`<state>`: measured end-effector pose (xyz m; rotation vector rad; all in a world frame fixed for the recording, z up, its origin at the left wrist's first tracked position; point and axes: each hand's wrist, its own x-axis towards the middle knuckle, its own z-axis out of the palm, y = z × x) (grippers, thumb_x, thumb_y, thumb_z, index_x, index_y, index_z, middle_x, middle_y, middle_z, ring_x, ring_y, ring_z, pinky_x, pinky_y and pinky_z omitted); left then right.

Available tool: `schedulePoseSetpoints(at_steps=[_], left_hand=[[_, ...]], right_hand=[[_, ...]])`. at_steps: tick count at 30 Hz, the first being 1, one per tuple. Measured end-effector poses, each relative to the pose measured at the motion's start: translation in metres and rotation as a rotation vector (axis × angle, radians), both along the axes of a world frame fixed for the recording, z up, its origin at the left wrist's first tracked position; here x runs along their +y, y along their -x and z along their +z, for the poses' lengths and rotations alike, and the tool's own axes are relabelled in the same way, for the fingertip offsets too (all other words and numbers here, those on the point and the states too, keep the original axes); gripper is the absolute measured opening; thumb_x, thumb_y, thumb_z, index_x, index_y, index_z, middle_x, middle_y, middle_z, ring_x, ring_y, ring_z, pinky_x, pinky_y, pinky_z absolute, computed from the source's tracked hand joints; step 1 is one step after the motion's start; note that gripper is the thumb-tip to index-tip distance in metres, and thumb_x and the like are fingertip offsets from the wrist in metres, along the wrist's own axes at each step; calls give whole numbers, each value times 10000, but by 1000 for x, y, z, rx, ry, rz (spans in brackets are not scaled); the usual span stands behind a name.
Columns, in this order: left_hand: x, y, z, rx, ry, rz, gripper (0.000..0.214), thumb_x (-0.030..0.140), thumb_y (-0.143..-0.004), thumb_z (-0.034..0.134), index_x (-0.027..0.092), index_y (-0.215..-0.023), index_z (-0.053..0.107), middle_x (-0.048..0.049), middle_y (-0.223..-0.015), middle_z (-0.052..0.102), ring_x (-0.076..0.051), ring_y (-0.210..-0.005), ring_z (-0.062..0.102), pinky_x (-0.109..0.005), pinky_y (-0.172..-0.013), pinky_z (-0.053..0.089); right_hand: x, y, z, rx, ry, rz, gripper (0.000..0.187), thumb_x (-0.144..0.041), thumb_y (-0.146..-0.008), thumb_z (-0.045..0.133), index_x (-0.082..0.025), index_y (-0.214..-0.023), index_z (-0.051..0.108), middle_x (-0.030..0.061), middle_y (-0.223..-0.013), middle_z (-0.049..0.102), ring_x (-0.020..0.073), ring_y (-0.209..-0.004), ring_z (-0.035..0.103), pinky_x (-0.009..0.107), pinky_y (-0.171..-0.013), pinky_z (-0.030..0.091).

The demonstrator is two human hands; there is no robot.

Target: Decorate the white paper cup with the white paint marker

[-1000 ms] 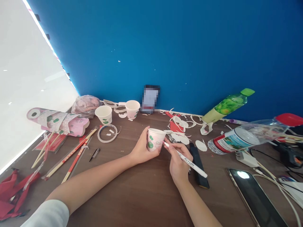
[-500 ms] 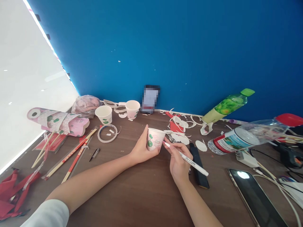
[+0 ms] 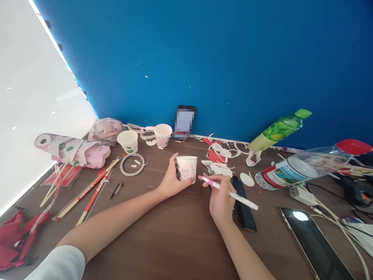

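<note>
A pink-and-white paper cup (image 3: 187,168) with green leaf prints and lettering stands nearly upright in my left hand (image 3: 171,177), whose thumb lies along the lower front and whose fingers reach round its left side. To the right, my right hand (image 3: 220,198) pinches a white acrylic marker (image 3: 243,200). The marker's pink end points at the cup, with a small gap between them. Two more paper cups, one with green leaves (image 3: 127,142) and one pinker (image 3: 162,135), stand farther back on the brown table.
White paper scraps (image 3: 221,170) and a red piece lie behind my right hand. A tape roll (image 3: 132,165), chopsticks (image 3: 84,192) and a rolled paper-cup craft (image 3: 71,149) are left. Right are a black case (image 3: 246,212), a phone (image 3: 311,241), a clear bottle (image 3: 300,171) and a green-capped bottle (image 3: 276,132).
My left hand has turned the cup and shifted it slightly left. The marker has drawn away from the cup's right side, opening a gap.
</note>
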<state>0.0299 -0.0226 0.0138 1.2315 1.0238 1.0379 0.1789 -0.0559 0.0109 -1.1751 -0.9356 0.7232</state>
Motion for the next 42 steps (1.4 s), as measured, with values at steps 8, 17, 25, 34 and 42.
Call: schedulePoseSetpoints(at_steps=[8,17,25,34,42], left_hand=[[1,-1,0,-60,22,-9,929,203,-626,737,262,-1342,149,-138,-1285,418,-237,-1075,586,-370,-848,524],[0,0,-4,-54,-40,-61,895,173,-644,705,260,-1329,137,-146,-1314,408,-222,-1064,591,-355,-842,527],[0,0,-3,-35,-55,-71,896,163,-648,700,249,-1334,131,-154,-1313,411,-231,-1073,591,-353,-832,528],[-1,0,-9,-15,-92,-76,880,171,-672,695,258,-1343,133,-146,-1315,420,-231,-1085,590,-353,-850,523],[0,0,-12,-10,-106,-69,893,183,-673,701,252,-1354,128,-144,-1310,420,-229,-1104,574,-368,-893,504]], right_hand=[[-4,7,8,12,50,-36,252,-385,-665,781,-185,-773,672,57,-758,765,247,-766,747,384,-752,587],[-7,12,13,-3,24,34,162,-311,-661,782,-196,-734,696,94,-913,775,289,-919,739,382,-795,602],[-5,10,10,-32,0,14,110,-261,-656,776,-209,-706,693,33,-788,742,259,-861,750,286,-689,593],[-3,9,7,-70,26,9,139,-297,-672,769,-198,-724,688,66,-828,774,270,-822,750,332,-670,611],[-4,9,7,-49,10,22,148,-314,-683,765,-199,-717,679,69,-822,771,288,-885,746,336,-695,614]])
